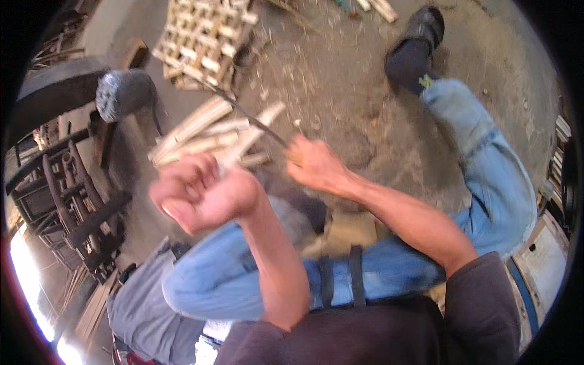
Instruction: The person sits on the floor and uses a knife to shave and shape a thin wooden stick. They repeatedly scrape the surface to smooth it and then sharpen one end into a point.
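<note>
The person's right hand [313, 163] is closed around the near end of a long, thin, dark rod [254, 121], perhaps a blade, which slants away ahead and to the left of it; whether the far end touches anything cannot be told. The left hand [204, 191], left of the right one and nearer the body, has its fingers curled in, and blur hides whether they grip anything. Just beyond the left hand, loose pale wooden slats [191, 128] lie on the dusty floor [365, 79]. Farther past them is a crisscross stack of pale wooden pieces [210, 42]. Judging by this, a good share is already stacked, while the loose slats seem left over; how many remain is unclear. Well out to the left hand's left, a shiny-wrapped bundle [125, 96] sits beside a dark beam [55, 91]
</note>
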A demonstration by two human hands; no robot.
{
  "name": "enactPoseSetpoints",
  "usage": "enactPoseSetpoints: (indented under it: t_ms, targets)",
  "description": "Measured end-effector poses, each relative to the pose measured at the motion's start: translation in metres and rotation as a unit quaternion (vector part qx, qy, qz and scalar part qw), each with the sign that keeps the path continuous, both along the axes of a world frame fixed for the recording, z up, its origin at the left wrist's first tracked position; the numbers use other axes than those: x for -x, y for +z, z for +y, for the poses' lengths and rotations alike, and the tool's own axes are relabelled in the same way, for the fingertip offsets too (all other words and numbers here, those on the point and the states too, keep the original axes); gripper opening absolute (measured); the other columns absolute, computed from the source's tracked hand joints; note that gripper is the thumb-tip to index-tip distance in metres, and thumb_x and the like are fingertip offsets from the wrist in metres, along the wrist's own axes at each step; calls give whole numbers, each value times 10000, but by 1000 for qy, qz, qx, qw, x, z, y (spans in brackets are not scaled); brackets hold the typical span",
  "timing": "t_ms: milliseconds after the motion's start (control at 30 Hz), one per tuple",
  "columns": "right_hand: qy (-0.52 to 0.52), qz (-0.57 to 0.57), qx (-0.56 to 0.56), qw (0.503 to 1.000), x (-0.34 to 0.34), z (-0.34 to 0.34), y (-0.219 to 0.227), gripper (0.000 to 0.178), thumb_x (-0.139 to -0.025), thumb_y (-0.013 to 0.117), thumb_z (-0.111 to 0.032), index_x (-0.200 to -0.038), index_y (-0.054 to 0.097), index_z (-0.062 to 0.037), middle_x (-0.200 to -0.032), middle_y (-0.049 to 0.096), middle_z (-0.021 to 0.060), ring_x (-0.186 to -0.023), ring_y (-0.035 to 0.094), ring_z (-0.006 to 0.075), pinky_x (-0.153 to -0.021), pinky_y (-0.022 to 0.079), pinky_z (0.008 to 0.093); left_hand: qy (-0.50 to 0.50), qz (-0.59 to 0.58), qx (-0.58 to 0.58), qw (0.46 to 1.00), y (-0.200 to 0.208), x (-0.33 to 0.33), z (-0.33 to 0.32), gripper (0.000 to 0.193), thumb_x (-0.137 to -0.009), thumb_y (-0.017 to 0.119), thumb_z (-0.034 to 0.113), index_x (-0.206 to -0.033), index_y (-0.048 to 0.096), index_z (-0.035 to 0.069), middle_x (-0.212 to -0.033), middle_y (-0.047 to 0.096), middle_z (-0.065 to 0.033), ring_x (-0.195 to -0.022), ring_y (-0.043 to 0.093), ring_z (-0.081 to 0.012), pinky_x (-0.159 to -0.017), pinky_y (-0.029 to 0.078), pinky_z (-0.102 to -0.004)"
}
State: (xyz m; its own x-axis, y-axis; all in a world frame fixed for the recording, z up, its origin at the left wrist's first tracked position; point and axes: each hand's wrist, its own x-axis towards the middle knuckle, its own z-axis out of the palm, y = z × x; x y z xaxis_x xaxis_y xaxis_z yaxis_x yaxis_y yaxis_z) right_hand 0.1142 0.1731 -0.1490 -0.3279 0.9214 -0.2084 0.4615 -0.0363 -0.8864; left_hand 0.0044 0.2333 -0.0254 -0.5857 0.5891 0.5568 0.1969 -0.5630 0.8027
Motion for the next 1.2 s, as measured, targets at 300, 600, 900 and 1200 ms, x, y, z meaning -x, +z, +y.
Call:
enactPoseSetpoints:
  t_ms: [300, 600, 900, 1200]
  targets:
    - [27, -19, 23, 999, 15, 12, 36, 356, -771, 660, -180, -1028, 538, 33, -861, 649, 285, -792, 670, 446, -704, 552, 509, 94, -29, 22, 995, -3, 17, 14, 364, -955, 369, 344, -674, 263, 139, -592, 242, 11, -465, 245, -98, -402, 147, -241]
    - [-30, 53, -9, 998, 18, -2, 30, 223, -771, 591, -212, -785, 644, 5, -915, 632, 277, -801, 665, 436, -731, 547, 509, 148, -64, 53, 985, -3, 18, 12, 337, -947, 342, 340, -671, 286, 155, -595, 234, 11, -484, 238, -96, -405, 167, -241]
    - [14, 45, 22, 999, 13, 2, 27, 233, -766, 625, -181, -867, 599, 27, -810, 650, 258, -773, 676, 421, -703, 557, 490, -24, -5, 11, 1000, -5, 28, 0, 415, -986, 402, 393, -682, 256, 152, -585, 225, 18, -460, 201, -86, -416, 137, -243]
    - [109, 68, 25, 991, -11, 24, 24, 285, -754, 626, -184, -955, 603, 17, -818, 678, 241, -816, 682, 416, -742, 543, 517, -76, -8, 20, 997, -8, 42, -12, 435, -967, 443, 401, -683, 237, 144, -580, 221, 11, -471, 192, -84, -430, 135, -239]
